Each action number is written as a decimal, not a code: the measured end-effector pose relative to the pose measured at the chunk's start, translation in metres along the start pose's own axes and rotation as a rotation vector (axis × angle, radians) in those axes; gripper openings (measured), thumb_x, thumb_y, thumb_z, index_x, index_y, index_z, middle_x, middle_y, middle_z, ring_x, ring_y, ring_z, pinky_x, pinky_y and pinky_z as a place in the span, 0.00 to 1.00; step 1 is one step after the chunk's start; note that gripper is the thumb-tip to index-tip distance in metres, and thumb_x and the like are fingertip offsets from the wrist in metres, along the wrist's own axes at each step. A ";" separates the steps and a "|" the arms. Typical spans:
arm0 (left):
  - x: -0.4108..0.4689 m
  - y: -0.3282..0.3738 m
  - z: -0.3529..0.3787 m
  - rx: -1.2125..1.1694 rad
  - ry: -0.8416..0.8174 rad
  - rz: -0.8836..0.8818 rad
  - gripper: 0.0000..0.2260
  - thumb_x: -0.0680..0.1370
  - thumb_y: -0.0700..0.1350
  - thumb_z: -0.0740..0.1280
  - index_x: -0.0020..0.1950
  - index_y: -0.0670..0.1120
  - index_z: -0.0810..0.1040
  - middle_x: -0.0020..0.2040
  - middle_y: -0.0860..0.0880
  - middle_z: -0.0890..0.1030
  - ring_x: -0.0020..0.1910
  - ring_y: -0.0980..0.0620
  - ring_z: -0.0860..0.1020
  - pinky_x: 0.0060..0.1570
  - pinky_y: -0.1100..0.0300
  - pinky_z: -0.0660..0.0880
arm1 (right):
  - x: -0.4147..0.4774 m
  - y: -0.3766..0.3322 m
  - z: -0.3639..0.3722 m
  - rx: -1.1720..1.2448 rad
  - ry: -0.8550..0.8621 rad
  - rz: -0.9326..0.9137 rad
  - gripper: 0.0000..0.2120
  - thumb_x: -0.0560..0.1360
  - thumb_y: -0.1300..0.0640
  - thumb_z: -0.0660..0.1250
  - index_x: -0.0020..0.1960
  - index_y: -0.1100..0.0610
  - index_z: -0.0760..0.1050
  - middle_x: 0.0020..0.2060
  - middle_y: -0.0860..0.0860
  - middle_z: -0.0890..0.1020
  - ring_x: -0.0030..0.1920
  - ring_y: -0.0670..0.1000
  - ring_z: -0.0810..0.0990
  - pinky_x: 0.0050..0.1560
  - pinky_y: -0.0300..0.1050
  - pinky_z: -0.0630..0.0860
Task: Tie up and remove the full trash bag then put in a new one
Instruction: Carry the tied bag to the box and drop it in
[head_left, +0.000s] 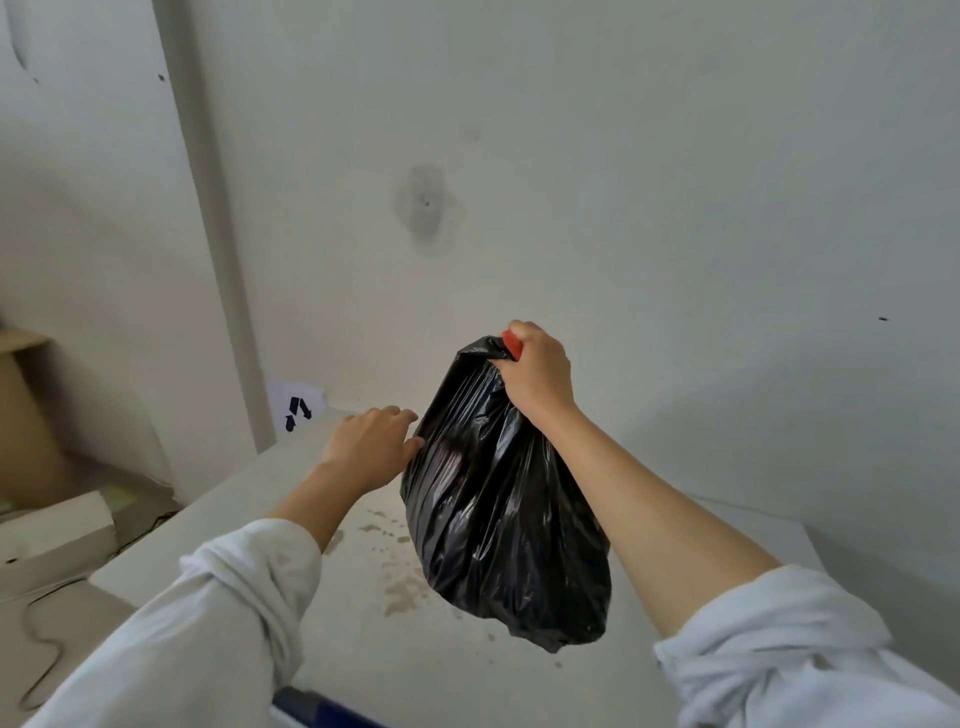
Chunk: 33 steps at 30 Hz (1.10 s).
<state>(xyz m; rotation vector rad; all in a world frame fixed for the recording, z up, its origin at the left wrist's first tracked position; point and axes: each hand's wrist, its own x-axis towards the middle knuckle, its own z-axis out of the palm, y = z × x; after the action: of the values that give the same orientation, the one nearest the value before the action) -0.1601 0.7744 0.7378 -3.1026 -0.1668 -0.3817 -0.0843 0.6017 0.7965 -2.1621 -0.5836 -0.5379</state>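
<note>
Black trash bag (498, 509): hanging in the air over the stained desk (363, 623), its neck gathered.
Right hand (537, 374): gripping the gathered neck and a red tie (511, 344) at the top.
Left hand (371, 452): resting relaxed fingers against the bag's side.

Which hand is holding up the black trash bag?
The right hand: its fingers are curled round the gathered top of the black trash bag. The left hand is open, fingers fairly straight, at the bag's side.
</note>
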 end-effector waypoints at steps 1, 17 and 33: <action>0.005 -0.014 0.002 0.003 0.000 -0.003 0.20 0.81 0.54 0.55 0.71 0.48 0.66 0.65 0.49 0.74 0.61 0.46 0.75 0.57 0.52 0.70 | 0.005 -0.004 0.013 0.011 0.004 0.002 0.05 0.72 0.67 0.66 0.40 0.61 0.71 0.41 0.52 0.76 0.39 0.52 0.72 0.38 0.42 0.66; 0.024 -0.360 0.037 -0.017 -0.079 0.001 0.20 0.81 0.53 0.55 0.71 0.47 0.66 0.66 0.49 0.74 0.61 0.46 0.75 0.57 0.52 0.70 | 0.051 -0.158 0.300 0.033 0.036 0.091 0.02 0.73 0.65 0.66 0.44 0.63 0.74 0.43 0.54 0.78 0.41 0.54 0.74 0.40 0.44 0.67; 0.052 -0.634 0.084 -0.054 -0.109 -0.141 0.21 0.81 0.55 0.55 0.72 0.49 0.65 0.65 0.50 0.74 0.60 0.48 0.75 0.55 0.52 0.74 | 0.124 -0.304 0.570 0.167 -0.133 0.031 0.07 0.70 0.70 0.65 0.38 0.61 0.68 0.38 0.53 0.75 0.38 0.54 0.72 0.39 0.47 0.69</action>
<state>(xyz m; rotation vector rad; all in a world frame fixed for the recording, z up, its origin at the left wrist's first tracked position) -0.1575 1.4123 0.6678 -3.1760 -0.3845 -0.2217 -0.0575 1.2546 0.7177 -2.0553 -0.6431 -0.3184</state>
